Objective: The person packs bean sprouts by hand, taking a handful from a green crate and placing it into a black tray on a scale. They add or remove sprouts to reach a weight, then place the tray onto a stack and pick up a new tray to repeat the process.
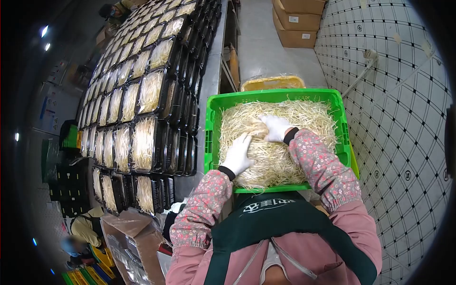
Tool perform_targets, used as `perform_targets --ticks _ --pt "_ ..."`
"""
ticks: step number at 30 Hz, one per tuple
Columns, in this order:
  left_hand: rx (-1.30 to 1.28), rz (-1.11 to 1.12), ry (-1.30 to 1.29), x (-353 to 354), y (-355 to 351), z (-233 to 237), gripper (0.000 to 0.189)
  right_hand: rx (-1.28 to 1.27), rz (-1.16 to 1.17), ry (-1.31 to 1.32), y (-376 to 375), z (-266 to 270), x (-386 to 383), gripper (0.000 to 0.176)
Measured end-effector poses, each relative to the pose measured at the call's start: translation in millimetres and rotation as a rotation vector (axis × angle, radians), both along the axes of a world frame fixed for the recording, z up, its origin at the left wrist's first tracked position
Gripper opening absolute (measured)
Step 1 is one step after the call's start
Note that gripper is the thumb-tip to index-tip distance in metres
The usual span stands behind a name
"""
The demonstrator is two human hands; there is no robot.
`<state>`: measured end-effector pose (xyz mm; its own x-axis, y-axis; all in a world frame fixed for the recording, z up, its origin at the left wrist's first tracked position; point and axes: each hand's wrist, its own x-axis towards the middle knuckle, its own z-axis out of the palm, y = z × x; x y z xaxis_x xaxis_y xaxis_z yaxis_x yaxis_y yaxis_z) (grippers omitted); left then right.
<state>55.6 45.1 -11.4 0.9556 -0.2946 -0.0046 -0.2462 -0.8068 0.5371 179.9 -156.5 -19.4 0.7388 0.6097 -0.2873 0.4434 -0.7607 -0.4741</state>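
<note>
Before me sits a green plastic crate (273, 96), filled with a loose heap of pale bean sprouts (275, 164). Both my hands wear white gloves. My left hand (239, 156) lies on the sprouts at the left of the heap, its fingers stretched out and its thumb apart. Higher up and to the right, my right hand (275, 127) curls its fingers and thumb round a small bunch of sprouts near the middle of the heap. Some fingertips are sunk among the sprouts and hidden.
Black trays of sprouts (151, 90) stand in tall stacks on my left. An open cardboard box (156, 251) holds clear plastic at lower left. Behind the crate is a yellow container (273, 83). Brown cartons (297, 23) stand farther back. Other people are at the left edges.
</note>
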Motion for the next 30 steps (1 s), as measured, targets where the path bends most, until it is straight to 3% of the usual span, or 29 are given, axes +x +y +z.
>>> perform_targets --ticks 1,2,5,6,7,9,11,13,15,18,22,23,25,27,30 --pt "-0.061 0.047 -0.001 -4 7 0 0.088 -0.072 0.093 0.081 2 -6 3 0.098" --pt "-0.185 0.131 0.206 -9 21 2 0.1 -0.021 0.102 0.084 -2 -11 6 0.102" --pt "-0.722 0.506 0.272 -35 48 -24 0.081 0.135 0.08 0.162 -12 5 26 0.108" --pt "-0.888 0.642 0.337 -42 38 -9 0.065 0.233 0.042 0.18 -10 2 35 0.109" --pt "-0.854 0.641 0.198 -43 41 -73 0.06 0.344 -0.082 0.198 -1 -3 39 0.109" --pt "-0.632 0.562 0.23 -47 22 -66 0.056 0.289 -0.166 0.186 20 16 23 0.111" --pt "-0.773 0.669 0.157 -49 -7 -60 0.051 0.119 -0.011 0.192 35 0 3 0.117" --pt "-0.958 0.592 0.088 -55 -6 -63 0.047 0.021 0.128 0.082 40 19 -25 0.127" --pt "-0.969 0.501 0.103 -61 2 -54 0.045 -0.125 0.203 0.039 46 58 -57 0.135" --pt "-0.949 0.477 0.071 -65 10 -53 0.043 -0.224 0.239 -0.218 53 53 -90 0.144" --pt "-0.88 0.474 -0.04 -81 23 -45 0.039 -0.128 0.109 -0.022 49 49 -69 0.148" --pt "-0.865 0.455 -0.073 -87 31 -43 0.038 0.028 0.102 0.033 41 42 -55 0.147" --pt "-0.384 0.347 -0.307 -100 52 -30 0.038 0.335 0.089 0.142 15 22 -26 0.147" --pt "-0.961 0.599 0.038 -116 60 8 0.037 0.314 -0.035 0.177 1 32 -13 0.14" --pt "-1.149 0.651 -0.056 -150 84 6 0.037 0.284 -0.111 0.23 -19 26 1 0.133"
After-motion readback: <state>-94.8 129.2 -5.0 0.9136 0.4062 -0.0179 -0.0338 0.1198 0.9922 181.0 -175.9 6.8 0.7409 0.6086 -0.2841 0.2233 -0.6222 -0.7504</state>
